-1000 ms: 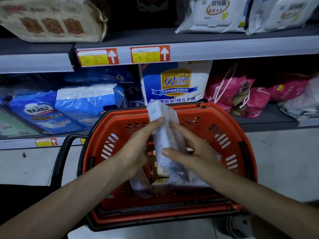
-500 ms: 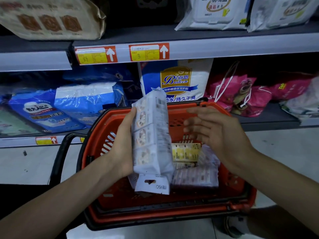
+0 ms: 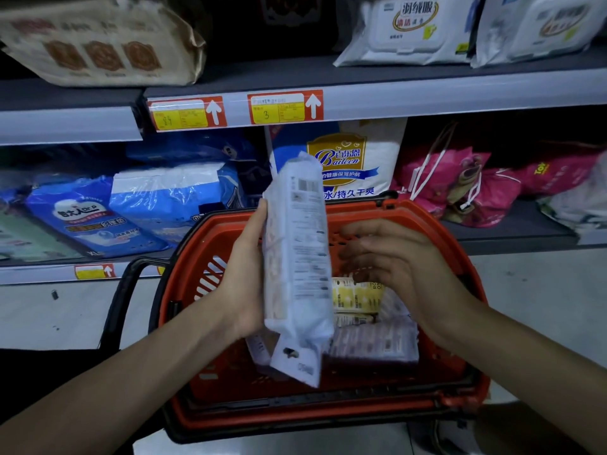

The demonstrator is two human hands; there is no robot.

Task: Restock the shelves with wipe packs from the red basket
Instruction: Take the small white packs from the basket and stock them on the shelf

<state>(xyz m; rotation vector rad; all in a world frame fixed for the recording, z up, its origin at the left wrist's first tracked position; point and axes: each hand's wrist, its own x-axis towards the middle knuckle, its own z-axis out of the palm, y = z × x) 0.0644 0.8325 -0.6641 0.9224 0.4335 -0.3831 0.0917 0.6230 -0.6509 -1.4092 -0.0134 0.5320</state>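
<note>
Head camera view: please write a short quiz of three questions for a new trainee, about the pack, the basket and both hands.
1. True or false: the left hand holds the white wipe pack over the red basket.
2. The right hand is: A) gripping the pack; B) open, holding nothing; C) resting on the black handle.
3. Which number is handwritten on the right price tag on the upper shelf edge?
Key: 1 true; 2 B; 3 the number 3.

Red basket [image 3: 295, 417]: one; hands [image 3: 244, 280] [image 3: 404, 270]: two; held wipe pack [image 3: 299, 251]: one; top-shelf lidded packs [image 3: 410, 27] [image 3: 551, 24]: two; price tags [image 3: 187, 113] [image 3: 285, 108] [image 3: 94, 270]: three.
</note>
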